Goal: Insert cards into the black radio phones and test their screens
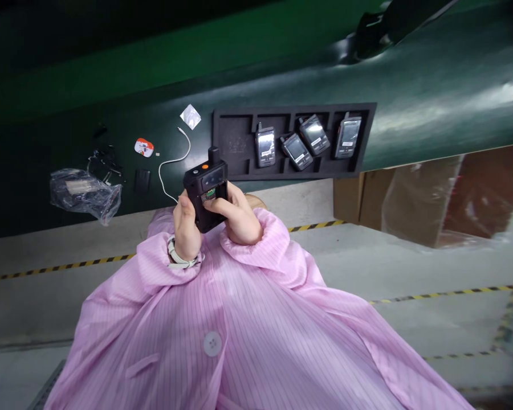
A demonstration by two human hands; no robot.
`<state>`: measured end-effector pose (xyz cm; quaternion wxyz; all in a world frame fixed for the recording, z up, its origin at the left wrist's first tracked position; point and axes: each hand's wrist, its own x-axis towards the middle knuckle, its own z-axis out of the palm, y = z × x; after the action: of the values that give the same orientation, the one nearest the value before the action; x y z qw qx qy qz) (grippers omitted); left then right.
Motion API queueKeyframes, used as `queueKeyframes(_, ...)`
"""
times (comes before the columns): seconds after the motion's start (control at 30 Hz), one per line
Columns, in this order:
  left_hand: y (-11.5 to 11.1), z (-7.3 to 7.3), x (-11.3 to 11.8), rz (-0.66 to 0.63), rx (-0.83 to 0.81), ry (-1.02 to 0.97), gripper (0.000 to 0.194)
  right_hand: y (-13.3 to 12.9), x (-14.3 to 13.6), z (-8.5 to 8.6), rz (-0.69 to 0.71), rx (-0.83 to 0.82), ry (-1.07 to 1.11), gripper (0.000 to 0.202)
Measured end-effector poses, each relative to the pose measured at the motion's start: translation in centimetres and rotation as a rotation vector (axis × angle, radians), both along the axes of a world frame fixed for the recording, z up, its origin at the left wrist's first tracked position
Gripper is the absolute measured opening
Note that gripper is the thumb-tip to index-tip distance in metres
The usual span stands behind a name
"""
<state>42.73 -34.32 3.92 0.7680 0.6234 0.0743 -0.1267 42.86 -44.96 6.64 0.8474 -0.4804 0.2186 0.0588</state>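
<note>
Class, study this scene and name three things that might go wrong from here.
The right hand has a fingertip inside the open back of the handheld device; pressing there might harm exposed parts.

The device is held in front of the edge of the table, so a slip could send it down.

The tiny pale piece lies loose near the white cable and could be brushed away.

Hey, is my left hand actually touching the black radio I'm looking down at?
Touching: the head view shows your left hand pressed against the side of the black radio, no gap between them.
</note>
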Motion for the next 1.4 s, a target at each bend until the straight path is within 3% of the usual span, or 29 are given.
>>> queueKeyframes(0.3,0.7,-1.0,-0.1,-0.065,0.056,-0.178,0.043,0.3,-0.2,-0.1,-0.041,-0.080,0.041,0.017)
queueKeyframes(0.43,0.8,-1.2,0.0,-0.139,0.109,-0.297,0.048,0.4,-0.1,-0.3,-0.068,-0.089,0.023,0.017)
queueKeyframes(0.6,0.7,-1.3,0.1,-0.131,0.169,-0.353,0.054,0.5,-0.2,-0.5,-0.085,-0.051,-0.001,0.017)
queueKeyframes(0.8,0.5,-1.3,0.4,-0.031,0.076,-0.183,0.050,0.3,-0.4,-0.4,-0.042,0.031,0.043,0.028)
queueKeyframes(0.97,0.1,-1.1,0.9,0.022,-0.011,-0.068,0.054,0.5,-0.2,-0.5,-0.036,-0.049,0.062,0.021)
queueKeyframes(1.23,0.4,-1.8,0.5,0.012,0.050,-0.063,0.048,1.2,0.1,-1.2,-0.069,-0.142,0.048,0.034)
queueKeyframes(1.4,0.4,-2.2,0.2,-0.027,0.109,-0.064,0.055,1.3,-0.1,-1.5,-0.077,-0.145,0.057,0.036)
